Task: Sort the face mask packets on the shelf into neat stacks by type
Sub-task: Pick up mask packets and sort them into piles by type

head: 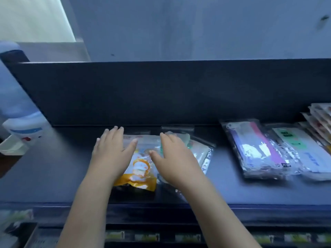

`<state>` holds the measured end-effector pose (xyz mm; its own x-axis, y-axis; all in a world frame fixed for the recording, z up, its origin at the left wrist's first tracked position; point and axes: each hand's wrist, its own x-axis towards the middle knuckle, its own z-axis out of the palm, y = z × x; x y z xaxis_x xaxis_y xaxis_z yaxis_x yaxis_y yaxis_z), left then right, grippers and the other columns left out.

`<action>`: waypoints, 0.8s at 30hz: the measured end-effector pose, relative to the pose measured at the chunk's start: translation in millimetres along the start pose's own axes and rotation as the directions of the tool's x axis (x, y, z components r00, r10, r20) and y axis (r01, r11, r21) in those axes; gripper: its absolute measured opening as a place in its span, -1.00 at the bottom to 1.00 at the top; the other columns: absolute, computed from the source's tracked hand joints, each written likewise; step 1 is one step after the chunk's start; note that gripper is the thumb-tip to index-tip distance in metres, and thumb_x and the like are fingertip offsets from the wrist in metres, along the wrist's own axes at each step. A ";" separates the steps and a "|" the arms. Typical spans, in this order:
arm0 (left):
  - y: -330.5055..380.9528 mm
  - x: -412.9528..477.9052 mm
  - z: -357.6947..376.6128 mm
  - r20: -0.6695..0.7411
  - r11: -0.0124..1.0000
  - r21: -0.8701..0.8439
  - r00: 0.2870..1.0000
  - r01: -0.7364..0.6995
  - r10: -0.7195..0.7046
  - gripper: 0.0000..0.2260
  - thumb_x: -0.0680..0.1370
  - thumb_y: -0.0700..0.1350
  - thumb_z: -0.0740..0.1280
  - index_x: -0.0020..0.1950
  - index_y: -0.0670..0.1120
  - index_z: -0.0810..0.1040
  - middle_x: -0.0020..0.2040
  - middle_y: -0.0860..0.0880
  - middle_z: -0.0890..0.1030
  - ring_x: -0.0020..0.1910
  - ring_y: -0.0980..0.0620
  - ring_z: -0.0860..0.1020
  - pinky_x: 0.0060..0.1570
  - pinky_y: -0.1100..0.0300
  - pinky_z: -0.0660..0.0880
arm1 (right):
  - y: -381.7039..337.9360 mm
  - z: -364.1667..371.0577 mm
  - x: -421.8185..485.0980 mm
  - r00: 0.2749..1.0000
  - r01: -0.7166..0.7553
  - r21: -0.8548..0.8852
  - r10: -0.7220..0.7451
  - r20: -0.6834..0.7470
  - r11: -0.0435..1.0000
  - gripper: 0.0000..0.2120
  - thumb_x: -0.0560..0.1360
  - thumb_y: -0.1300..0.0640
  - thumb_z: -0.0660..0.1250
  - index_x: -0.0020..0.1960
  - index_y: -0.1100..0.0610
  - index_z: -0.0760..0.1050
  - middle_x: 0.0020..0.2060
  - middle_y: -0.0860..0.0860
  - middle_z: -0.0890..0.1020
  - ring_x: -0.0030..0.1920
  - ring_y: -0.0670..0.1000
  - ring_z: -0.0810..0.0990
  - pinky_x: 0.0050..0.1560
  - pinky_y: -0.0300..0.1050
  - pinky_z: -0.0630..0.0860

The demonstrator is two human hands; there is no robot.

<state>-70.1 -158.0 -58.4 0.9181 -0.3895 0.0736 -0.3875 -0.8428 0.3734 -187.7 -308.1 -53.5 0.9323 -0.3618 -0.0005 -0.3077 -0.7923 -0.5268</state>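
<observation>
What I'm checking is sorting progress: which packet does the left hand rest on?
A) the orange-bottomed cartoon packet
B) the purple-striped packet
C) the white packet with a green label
A: the left hand lies flat, fingers straight, on the orange-bottomed cartoon packet.

place: shop | cues: shelf-edge labels [188,238]; stocked mask packets [258,149]

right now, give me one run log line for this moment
left hand: flat on orange packet | right hand: flat on clear packet | purple packet, white packet: lying further right
</observation>
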 end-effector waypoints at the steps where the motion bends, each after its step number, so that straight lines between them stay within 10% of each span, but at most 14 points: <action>1: -11.8 0.2 1.2 0.022 1.000 0.003 1.000 0.004 -0.004 -0.33 0.67 0.25 0.14 0.68 -0.09 0.18 0.69 -0.06 0.19 0.69 -0.11 0.05 0.64 -0.10 0.01 | -8.1 9.6 -0.7 1.000 -0.029 -0.011 0.029 0.010 1.000 -0.42 0.68 -0.17 0.18 0.59 0.11 0.27 0.53 0.02 0.41 0.59 0.10 0.26 0.47 0.04 0.34; 6: -61.3 2.8 4.0 0.144 0.997 -0.021 0.987 0.070 -0.066 -0.29 0.61 0.32 0.20 0.62 -0.11 0.27 0.62 -0.07 0.30 0.67 -0.14 0.07 0.58 -0.07 0.17 | -48.6 53.9 -2.0 0.992 -0.117 -0.044 0.118 0.033 0.992 -0.49 0.64 -0.20 0.17 0.48 0.06 0.35 0.41 0.05 0.47 0.38 0.17 0.40 0.34 0.12 0.43; 13: -70.0 3.6 5.8 0.131 0.963 -0.260 0.991 0.065 -0.031 -0.65 0.56 0.20 0.33 -0.19 -0.06 0.56 -0.04 -0.01 0.57 0.10 -0.09 0.57 -0.04 0.01 0.51 | -67.9 63.9 -1.2 0.983 -0.170 0.219 0.182 -0.033 0.961 -0.44 0.64 -0.15 0.22 0.59 -0.03 0.28 0.52 -0.06 0.38 0.50 0.10 0.31 0.47 0.10 0.36; 19: -71.0 3.3 1.0 0.188 0.405 -0.872 0.951 0.276 -0.243 -0.80 0.50 -0.21 0.57 0.03 -0.01 0.64 -0.01 -0.04 0.76 -0.10 -0.04 0.76 -0.11 -0.02 0.71 | -77.1 52.5 -3.3 0.946 -0.173 0.653 0.310 -0.099 0.738 -0.62 0.66 0.03 0.28 0.47 -0.14 0.41 0.32 -0.21 0.45 0.02 -0.24 0.65 0.12 -0.08 0.65; 24: -85.5 20.0 -2.8 0.186 0.255 -0.929 0.933 0.270 -0.309 -0.74 0.50 -0.29 0.55 0.13 -0.12 0.60 0.02 -0.12 0.75 -0.12 -0.06 0.76 -0.18 0.04 0.68 | -69.7 46.9 -1.4 0.932 -0.192 0.525 0.322 -0.166 0.829 -0.58 0.65 0.05 0.26 0.50 -0.04 0.42 0.45 -0.11 0.49 0.32 -0.10 0.50 0.22 -0.13 0.40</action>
<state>-18.3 -92.7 -86.2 0.9605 -0.1720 -0.2187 0.2261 0.0246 0.9738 -158.6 -229.4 -56.6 0.7384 -0.6738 -0.0286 -0.3346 -0.3291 -0.8830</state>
